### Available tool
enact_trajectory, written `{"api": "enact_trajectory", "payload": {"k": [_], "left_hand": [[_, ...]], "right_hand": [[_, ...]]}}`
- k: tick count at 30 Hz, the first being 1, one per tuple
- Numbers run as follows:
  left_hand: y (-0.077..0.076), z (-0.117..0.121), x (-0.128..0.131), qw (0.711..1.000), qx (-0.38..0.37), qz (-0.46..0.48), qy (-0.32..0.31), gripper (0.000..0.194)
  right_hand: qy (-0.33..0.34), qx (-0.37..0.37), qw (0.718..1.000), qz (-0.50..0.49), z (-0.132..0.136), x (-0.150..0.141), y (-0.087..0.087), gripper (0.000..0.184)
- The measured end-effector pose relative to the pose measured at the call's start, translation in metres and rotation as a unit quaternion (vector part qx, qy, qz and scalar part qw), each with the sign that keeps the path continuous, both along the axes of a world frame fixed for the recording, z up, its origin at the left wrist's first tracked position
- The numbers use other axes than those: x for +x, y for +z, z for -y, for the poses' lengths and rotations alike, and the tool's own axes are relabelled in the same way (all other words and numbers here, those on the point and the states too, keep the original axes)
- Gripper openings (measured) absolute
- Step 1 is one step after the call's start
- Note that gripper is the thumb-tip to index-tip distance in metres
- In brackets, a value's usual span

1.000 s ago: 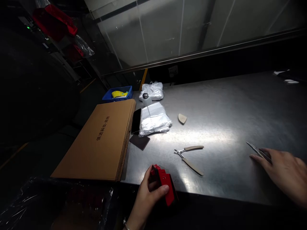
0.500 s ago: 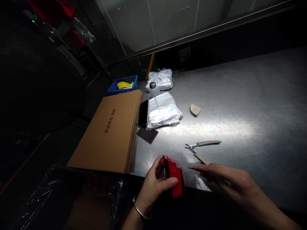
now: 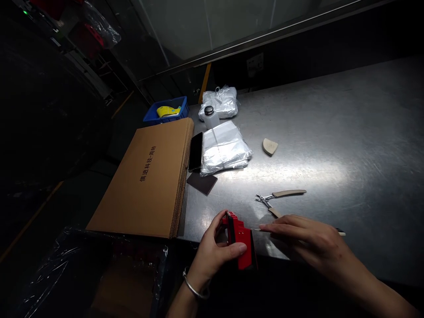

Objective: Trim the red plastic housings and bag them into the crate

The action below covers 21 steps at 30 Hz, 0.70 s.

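My left hand (image 3: 212, 256) is shut around a red plastic block (image 3: 240, 240) at the front edge of the steel table (image 3: 331, 132), and its lower end overhangs the edge. My right hand (image 3: 308, 236) pinches long thin metal tweezers (image 3: 339, 231), whose tail sticks out past my fingers. Their fine tip reaches the side of the red block and appears to touch it. Just beyond my right fingers lie beige-handled side cutters (image 3: 268, 198), which neither hand touches.
On the table's left stand a flat cardboard box (image 3: 142, 176), a phone (image 3: 196, 151), a dark pad (image 3: 201, 183), silver-white plastic bags (image 3: 225, 148), a capped bottle (image 3: 209, 117) and a beige wedge (image 3: 270, 146). A blue crate (image 3: 165, 110) sits behind the box.
My right hand has come in from the table's right with the tweezers, bringing their tip to the red block. My left hand still holds the block, and the view has shifted.
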<state>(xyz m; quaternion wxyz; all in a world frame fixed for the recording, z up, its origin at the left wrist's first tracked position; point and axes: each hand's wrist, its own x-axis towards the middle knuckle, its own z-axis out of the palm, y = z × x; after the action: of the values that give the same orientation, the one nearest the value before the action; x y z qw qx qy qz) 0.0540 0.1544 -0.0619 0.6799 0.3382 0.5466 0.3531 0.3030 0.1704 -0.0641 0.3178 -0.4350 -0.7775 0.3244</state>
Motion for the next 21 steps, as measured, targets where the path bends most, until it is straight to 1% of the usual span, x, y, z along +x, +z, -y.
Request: {"api": "enact_trajectory", "payload": {"k": [7, 15, 18, 21], "left_hand": [[0.0, 0.001, 0.0, 1.0, -0.005, 0.001, -0.001, 0.085], [0.0, 0.002, -0.001, 1.0, -0.005, 0.001, 0.0, 0.084], [0.0, 0.001, 0.0, 1.0, -0.008, 0.0, -0.001, 0.085], [0.001, 0.001, 0.001, 1.0, -0.013, 0.002, 0.001, 0.086]], "right_hand": [[0.0, -0.023, 1.0, -0.001, 0.002, -0.004, 0.005, 0.035], [-0.002, -0.013, 1.0, 0.008, 0.0, -0.003, 0.007, 0.034], [0.001, 0.017, 1.0, 0.022, 0.0, -0.004, 0.01, 0.037], [-0.001, 0.084, 0.995, 0.051, 0.002, -0.004, 0.012, 0.041]]}}
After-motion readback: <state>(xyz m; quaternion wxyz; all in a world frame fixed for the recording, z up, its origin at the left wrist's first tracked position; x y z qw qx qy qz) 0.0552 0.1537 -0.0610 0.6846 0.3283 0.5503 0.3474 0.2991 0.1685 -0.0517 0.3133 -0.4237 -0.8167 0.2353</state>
